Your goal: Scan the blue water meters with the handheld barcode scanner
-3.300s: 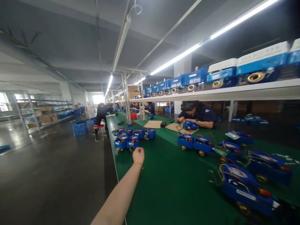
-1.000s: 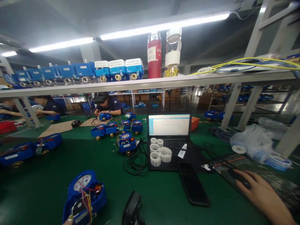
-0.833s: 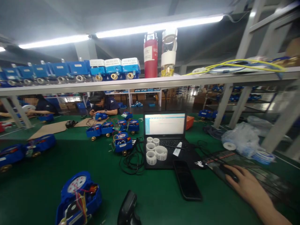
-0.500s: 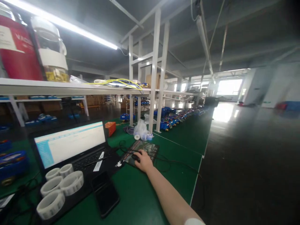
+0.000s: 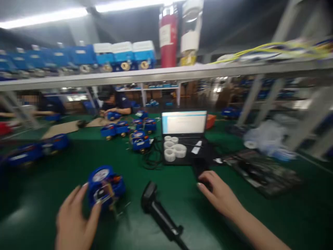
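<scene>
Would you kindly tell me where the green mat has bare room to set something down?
Bare mat lies left of the blue meter by the left hand, and right of the right hand. Around the laptop, it's crowded.

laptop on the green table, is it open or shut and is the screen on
Open and on: the laptop has its lid raised, and its screen glows white. Label rolls sit on its keyboard.

No text or label can be read.
</scene>
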The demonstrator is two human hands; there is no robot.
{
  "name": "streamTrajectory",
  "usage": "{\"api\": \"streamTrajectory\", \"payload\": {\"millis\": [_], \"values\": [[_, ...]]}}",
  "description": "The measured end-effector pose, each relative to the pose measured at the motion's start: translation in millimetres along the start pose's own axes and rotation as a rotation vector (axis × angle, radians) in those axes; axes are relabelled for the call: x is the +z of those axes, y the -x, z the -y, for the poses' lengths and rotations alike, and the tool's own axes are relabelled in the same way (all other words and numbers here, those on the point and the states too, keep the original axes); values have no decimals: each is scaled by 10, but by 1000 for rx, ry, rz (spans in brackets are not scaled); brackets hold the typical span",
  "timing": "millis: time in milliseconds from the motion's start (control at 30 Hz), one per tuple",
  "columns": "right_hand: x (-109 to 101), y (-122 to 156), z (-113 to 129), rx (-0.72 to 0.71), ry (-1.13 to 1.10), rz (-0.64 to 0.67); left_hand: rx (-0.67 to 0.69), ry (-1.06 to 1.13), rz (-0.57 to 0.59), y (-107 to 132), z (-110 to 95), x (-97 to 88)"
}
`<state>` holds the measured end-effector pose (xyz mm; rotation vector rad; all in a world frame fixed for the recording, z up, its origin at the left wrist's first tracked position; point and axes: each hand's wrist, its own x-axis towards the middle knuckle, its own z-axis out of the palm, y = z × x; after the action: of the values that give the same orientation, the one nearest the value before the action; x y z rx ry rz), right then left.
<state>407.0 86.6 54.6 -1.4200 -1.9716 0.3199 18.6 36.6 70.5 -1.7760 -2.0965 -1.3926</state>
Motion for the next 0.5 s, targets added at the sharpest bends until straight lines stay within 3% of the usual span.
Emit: {"api": "streamTrajectory", "payload": {"millis": [67,133,333,500], "values": [[163,89,163,53,-61,109,126,-186,-18,135,88,-364],[332,175,271,111,-76,194,300,-296,42,152,77,-505],[709,293,790,154,-5,418,579,-415,278,-47,-14,-468],[895,165,1259,70,132,601,669,-333,429,-186,60,-411]]}}
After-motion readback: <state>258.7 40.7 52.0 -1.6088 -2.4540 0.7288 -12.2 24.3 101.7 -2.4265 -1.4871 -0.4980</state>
